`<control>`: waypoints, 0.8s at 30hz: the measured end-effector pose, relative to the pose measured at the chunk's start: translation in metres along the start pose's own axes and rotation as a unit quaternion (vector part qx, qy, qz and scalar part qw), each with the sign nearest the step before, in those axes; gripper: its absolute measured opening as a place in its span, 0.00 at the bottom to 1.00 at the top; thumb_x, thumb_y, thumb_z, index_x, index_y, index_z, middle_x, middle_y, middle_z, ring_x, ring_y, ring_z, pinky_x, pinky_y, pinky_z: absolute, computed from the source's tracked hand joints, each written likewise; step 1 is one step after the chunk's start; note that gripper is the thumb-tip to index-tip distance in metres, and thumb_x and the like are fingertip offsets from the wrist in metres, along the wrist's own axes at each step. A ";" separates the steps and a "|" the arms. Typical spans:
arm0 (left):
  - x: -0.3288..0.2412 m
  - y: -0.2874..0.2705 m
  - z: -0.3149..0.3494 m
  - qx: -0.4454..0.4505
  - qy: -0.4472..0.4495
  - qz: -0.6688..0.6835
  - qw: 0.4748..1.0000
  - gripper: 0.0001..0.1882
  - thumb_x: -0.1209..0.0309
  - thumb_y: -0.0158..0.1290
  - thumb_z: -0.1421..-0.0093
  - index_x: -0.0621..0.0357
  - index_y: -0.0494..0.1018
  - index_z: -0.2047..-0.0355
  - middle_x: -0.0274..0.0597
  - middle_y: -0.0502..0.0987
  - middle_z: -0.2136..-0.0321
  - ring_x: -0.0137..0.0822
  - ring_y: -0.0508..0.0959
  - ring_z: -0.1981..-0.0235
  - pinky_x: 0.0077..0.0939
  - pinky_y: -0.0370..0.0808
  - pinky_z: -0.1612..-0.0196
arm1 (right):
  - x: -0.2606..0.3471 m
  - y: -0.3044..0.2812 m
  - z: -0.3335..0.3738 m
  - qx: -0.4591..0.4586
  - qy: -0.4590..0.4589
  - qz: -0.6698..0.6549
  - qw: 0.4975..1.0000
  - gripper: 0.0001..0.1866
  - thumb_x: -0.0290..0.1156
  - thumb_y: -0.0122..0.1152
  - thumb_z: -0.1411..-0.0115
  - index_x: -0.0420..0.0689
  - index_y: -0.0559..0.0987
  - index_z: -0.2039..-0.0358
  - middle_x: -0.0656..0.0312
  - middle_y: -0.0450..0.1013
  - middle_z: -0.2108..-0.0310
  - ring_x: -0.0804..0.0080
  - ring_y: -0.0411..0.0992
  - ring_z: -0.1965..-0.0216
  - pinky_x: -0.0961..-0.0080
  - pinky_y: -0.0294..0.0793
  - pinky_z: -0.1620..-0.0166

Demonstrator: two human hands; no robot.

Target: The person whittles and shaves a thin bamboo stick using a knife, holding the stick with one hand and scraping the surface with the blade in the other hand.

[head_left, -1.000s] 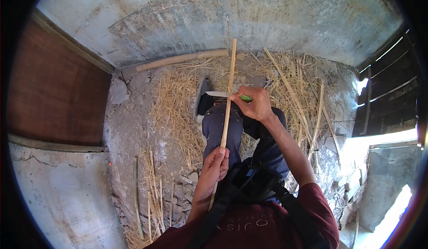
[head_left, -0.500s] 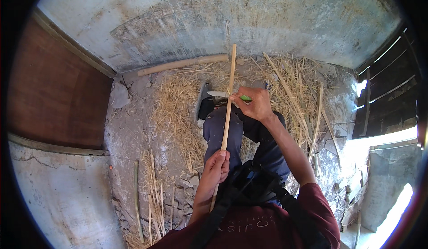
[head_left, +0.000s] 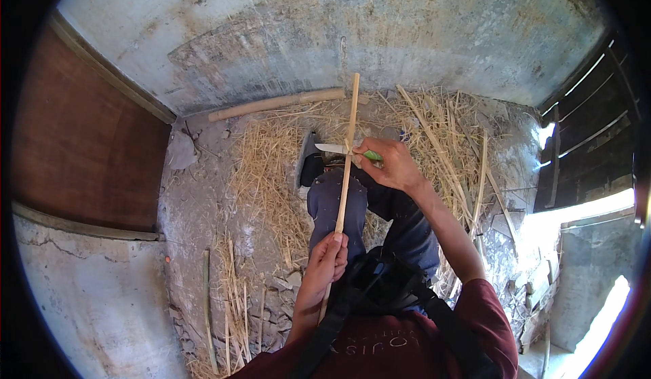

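Note:
A long, pale bamboo strip (head_left: 344, 192) runs from near my waist out over my knee toward the wall. My left hand (head_left: 329, 257) is wrapped round its near part, thumb on top. My right hand (head_left: 390, 162) grips the green handle of a knife (head_left: 331, 148), whose blade lies across the strip and points left. The right thumb presses at the strip beside the blade. A small curled shaving seems to stand at the blade. Below the strip are my dark trouser leg and a shoe (head_left: 306, 158).
Straw-like shavings (head_left: 264, 182) cover the floor around my legs. A thick bamboo pole (head_left: 278, 103) lies along the far wall (head_left: 407, 33). Loose strips (head_left: 481, 182) rest at the right, and a greenish stick (head_left: 207, 304) with more strips at the left. A brown door panel (head_left: 88, 135) stands at the left.
The knife and my right hand have shifted slightly nearer to me along the strip. The strip's far end sits a little lower in view. My left hand keeps its hold.

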State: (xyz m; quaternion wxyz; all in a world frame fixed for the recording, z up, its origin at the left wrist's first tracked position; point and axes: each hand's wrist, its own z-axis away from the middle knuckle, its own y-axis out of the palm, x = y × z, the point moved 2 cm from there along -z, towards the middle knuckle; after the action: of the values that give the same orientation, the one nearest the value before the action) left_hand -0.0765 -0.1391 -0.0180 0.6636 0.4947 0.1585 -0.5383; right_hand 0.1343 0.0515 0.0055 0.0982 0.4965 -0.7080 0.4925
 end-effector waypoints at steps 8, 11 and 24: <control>0.001 0.002 -0.003 0.002 -0.009 0.002 1.000 0.16 0.55 0.40 0.18 0.50 0.67 0.60 0.21 0.53 0.82 0.15 0.52 0.88 0.16 0.49 0.85 | -0.019 0.001 0.003 0.018 -0.028 0.008 0.999 0.08 0.30 0.71 0.38 0.46 0.84 0.59 0.54 0.83 0.67 0.49 0.82 0.67 0.56 0.80 0.66; -0.001 0.003 -0.002 -0.005 -0.007 -0.001 1.000 0.16 0.54 0.40 0.18 0.50 0.67 0.60 0.21 0.53 0.82 0.15 0.52 0.88 0.16 0.49 0.85 | -0.021 0.003 -0.002 0.018 -0.034 0.001 0.999 0.06 0.26 0.71 0.38 0.43 0.84 0.60 0.55 0.81 0.70 0.53 0.81 0.69 0.62 0.78 0.67; 0.000 0.001 -0.003 -0.012 -0.007 -0.026 1.000 0.16 0.56 0.40 0.17 0.51 0.67 0.61 0.21 0.54 0.82 0.15 0.53 0.88 0.16 0.50 0.85 | -0.018 -0.005 -0.002 0.034 -0.053 -0.008 0.998 0.06 0.28 0.72 0.36 0.44 0.86 0.59 0.56 0.84 0.67 0.55 0.83 0.68 0.62 0.80 0.66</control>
State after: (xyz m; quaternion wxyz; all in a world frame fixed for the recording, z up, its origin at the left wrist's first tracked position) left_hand -0.0742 -0.1366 -0.0191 0.6566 0.4786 0.1730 -0.5567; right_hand 0.1457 0.0640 -0.0017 0.0472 0.5305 -0.6910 0.4887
